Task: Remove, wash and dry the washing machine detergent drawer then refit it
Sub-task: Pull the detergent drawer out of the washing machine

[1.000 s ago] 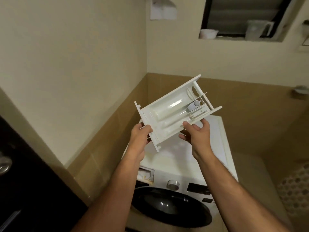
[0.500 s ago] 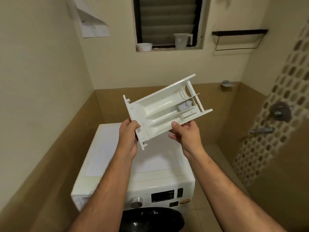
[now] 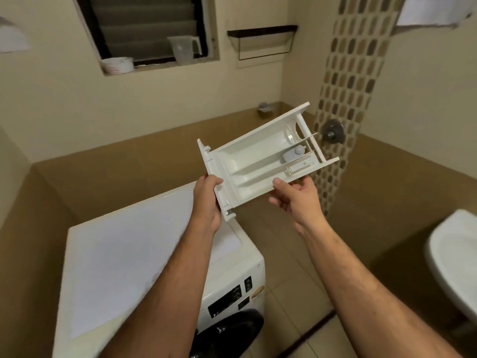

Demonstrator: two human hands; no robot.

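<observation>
left grip (image 3: pixel 207 200): closed, forearm raised | right grip (image 3: pixel 296 196): fingers curled, palm up, forearm raised

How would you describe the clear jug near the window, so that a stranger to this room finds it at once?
Look at the dark louvred window high in the cream back wall, above the white washing machine. On its sill stand two containers. The translucent plastic measuring jug is the taller, right-hand one with a side handle; the short white round tub sits to its left.
</observation>
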